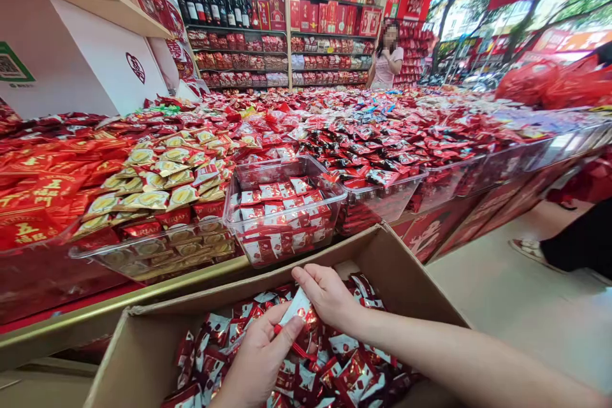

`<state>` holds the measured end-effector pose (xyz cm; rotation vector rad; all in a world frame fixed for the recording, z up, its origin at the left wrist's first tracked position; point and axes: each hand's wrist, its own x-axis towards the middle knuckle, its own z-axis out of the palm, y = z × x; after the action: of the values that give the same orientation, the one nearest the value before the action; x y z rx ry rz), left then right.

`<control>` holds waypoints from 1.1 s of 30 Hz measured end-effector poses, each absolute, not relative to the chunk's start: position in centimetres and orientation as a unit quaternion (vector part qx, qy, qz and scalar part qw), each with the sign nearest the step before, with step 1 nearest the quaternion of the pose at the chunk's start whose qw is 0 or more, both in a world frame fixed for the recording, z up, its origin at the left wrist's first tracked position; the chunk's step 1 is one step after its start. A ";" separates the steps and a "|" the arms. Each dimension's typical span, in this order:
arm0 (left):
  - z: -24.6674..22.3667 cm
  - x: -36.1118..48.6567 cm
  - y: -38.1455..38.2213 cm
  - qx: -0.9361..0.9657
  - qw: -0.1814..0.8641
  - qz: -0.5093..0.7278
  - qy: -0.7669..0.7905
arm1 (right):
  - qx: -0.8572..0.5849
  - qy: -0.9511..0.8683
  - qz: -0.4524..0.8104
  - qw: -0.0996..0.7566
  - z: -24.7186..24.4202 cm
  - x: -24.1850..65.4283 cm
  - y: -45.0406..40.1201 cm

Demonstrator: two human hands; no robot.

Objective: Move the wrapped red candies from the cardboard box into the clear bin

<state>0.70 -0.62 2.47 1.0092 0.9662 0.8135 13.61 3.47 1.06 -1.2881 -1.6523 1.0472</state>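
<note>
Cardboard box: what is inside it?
Loose red-and-white packets lie jumbled inside the cardboard box. The left hand and right hand hold a similar packet above them. The bottom is covered, and the hands hide part of the pile.

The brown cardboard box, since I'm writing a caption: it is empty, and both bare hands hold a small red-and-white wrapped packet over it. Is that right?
Not quite: the brown cardboard box is not empty. The head view shows many loose red-and-white packets inside. The left hand and right hand do hold a small wrapped packet over it.
</note>
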 end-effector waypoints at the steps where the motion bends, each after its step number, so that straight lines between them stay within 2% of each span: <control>1: 2.4 0.6 -0.6 0.437 0.697 0.369 0.433 | -0.508 -0.670 0.372 0.393 1.3 13.8 3.4; 4: 1.9 0.3 -0.4 0.347 0.696 0.407 0.479 | -0.460 -0.773 0.201 0.387 2.0 14.5 2.9; 6: 1.6 0.1 -0.5 0.290 0.687 0.436 0.504 | -0.397 -0.842 0.126 0.342 2.5 14.6 2.4; 10: 1.8 -0.3 -0.7 0.214 0.730 0.442 0.475 | -0.355 -0.905 0.071 0.222 2.8 14.2 1.5; 12: 2.2 -0.7 -0.7 0.188 0.759 0.427 0.454 | -0.361 -0.911 0.042 0.193 3.0 14.1 1.1; 15: 2.6 -1.4 -0.6 0.193 0.780 0.426 0.416 | -0.326 -0.919 0.007 0.223 4.7 14.7 0.6; 18: 2.6 -2.0 -0.2 0.216 0.771 0.425 0.422 | -0.268 -0.924 -0.034 0.269 8.6 15.8 0.7; 22: 1.8 -1.9 0.1 0.236 0.756 0.402 0.460 | -0.337 -0.891 -0.123 0.278 15.4 16.1 4.6; 24: 1.4 -1.7 0.1 0.248 0.759 0.386 0.462 | -0.377 -0.880 -0.163 0.238 17.7 15.5 8.3; 26: 1.0 -1.6 0.1 0.258 0.763 0.372 0.461 | -0.383 -0.893 -0.181 0.154 18.5 14.7 12.4; 30: 0.4 -1.8 0.2 0.270 0.761 0.355 0.471 | -0.404 -0.896 -0.184 -0.008 16.9 13.2 18.5; 33: 0.1 -2.0 0.3 0.283 0.758 0.353 0.470 | -0.408 -0.894 -0.171 -0.061 15.2 12.7 20.1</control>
<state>-2.02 0.26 0.12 0.6161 1.0235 0.7696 12.67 20.14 15.25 -1.3356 -2.9249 -0.5602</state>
